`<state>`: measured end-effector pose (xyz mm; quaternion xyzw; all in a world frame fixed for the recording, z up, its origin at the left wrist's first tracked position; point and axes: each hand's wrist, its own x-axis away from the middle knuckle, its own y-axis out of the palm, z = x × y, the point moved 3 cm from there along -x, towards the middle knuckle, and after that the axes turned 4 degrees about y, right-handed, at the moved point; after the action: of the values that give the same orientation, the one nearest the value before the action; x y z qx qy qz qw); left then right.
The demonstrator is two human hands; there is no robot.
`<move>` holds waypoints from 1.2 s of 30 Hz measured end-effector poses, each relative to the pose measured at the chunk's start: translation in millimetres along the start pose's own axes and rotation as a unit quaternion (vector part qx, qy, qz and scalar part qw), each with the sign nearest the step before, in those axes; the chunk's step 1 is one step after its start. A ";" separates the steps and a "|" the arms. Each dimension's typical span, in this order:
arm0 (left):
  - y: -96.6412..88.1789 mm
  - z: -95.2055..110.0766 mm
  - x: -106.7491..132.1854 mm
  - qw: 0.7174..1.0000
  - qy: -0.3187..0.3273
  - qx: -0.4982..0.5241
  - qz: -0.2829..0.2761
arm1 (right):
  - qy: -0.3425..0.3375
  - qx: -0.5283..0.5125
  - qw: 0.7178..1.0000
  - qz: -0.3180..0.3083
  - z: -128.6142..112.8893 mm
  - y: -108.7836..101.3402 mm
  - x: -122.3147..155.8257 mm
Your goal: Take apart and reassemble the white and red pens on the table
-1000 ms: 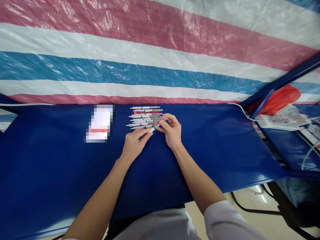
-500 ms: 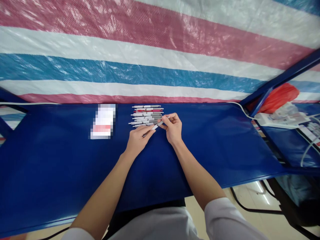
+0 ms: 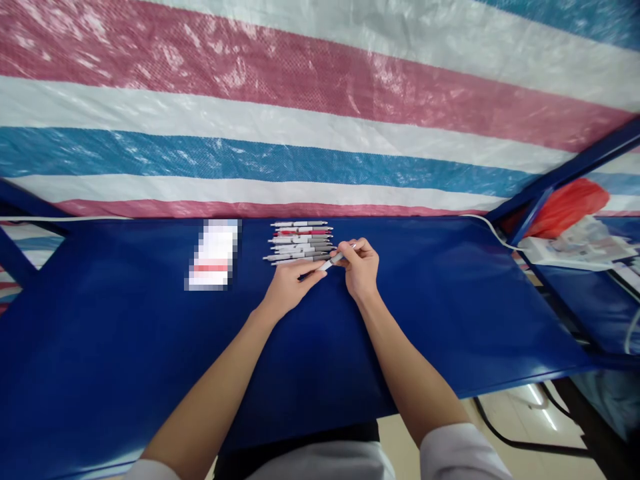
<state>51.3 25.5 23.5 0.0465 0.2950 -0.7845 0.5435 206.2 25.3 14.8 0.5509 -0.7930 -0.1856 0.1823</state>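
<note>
A grey and white pen is held between both hands just above the blue table. My left hand pinches its lower, darker end. My right hand has its fingers closed round the upper end. Right behind the hands, several pens lie side by side in a neat row; most are grey and white, one is red.
A blurred white card with a red band lies left of the pen row. A striped tarpaulin hangs behind the table. To the right stand a second blue table with papers, a red bag and a white cable.
Both hands kept hold of the pen and stayed in front of the row. The camera view shifted slightly, so everything sits a little lower and to the right.
</note>
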 end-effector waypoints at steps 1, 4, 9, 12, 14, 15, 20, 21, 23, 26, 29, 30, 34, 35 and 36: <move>1.7 -0.6 1.8 1.000 0.013 -0.013 0.016 | -0.002 0.003 1.000 0.001 0.1 0.3 0.4; 3.0 -3.8 6.4 0.999 0.012 -0.020 0.044 | -0.003 0.019 1.000 -0.015 -0.4 0.9 2.2; -3.4 -7.6 7.7 0.993 -0.103 0.060 -0.003 | 0.013 0.021 0.997 -0.078 -3.3 2.1 5.8; -6.2 -3.9 6.2 0.971 -0.170 0.152 -0.070 | 0.020 0.018 0.996 -0.083 -3.4 1.3 6.3; -6.3 -0.4 5.5 0.952 -0.198 0.199 -0.119 | 0.018 0.007 0.997 -0.080 -2.2 1.0 5.9; -5.9 0.7 5.5 0.943 -0.209 0.217 -0.140 | 0.019 -0.003 0.997 -0.081 -1.3 1.2 5.7; -1.0 -3.0 6.8 0.939 -0.220 0.217 -0.154 | 0.015 -0.035 0.995 -0.090 1.4 5.4 5.0; -0.1 -4.7 6.9 0.950 -0.205 0.192 -0.133 | 0.010 -0.031 0.996 -0.084 1.5 6.0 4.8; 1.3 -6.6 6.7 0.977 -0.158 0.119 -0.077 | 0.002 -0.025 0.998 -0.063 1.8 6.3 4.1; 3.3 -5.6 7.4 0.997 -0.079 0.022 0.013 | 0.001 -0.025 0.999 -0.040 2.9 5.3 3.0; 4.1 -5.5 8.0 0.997 -0.061 -0.007 0.052 | 0.020 -0.038 0.998 -0.051 3.6 3.8 2.3; 3.9 -6.2 7.6 0.996 -0.071 -0.001 0.046 | 0.029 -0.042 0.997 -0.061 3.5 3.3 2.2; -0.2 -6.5 3.8 0.988 -0.128 0.074 -0.037 | 0.057 -0.028 0.994 -0.090 2.0 1.3 2.3; -1.6 -5.0 2.8 0.985 -0.131 0.091 -0.060 | 0.057 -0.022 0.994 -0.091 1.8 1.0 2.3; -2.6 -3.3 2.0 0.982 -0.132 0.109 -0.083 | 0.056 -0.017 0.994 -0.093 1.6 0.9 2.2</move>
<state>47.3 26.1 21.1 -0.0230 0.1363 -0.8533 0.5027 203.9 23.6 14.1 0.6283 -0.7238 -0.1844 0.2175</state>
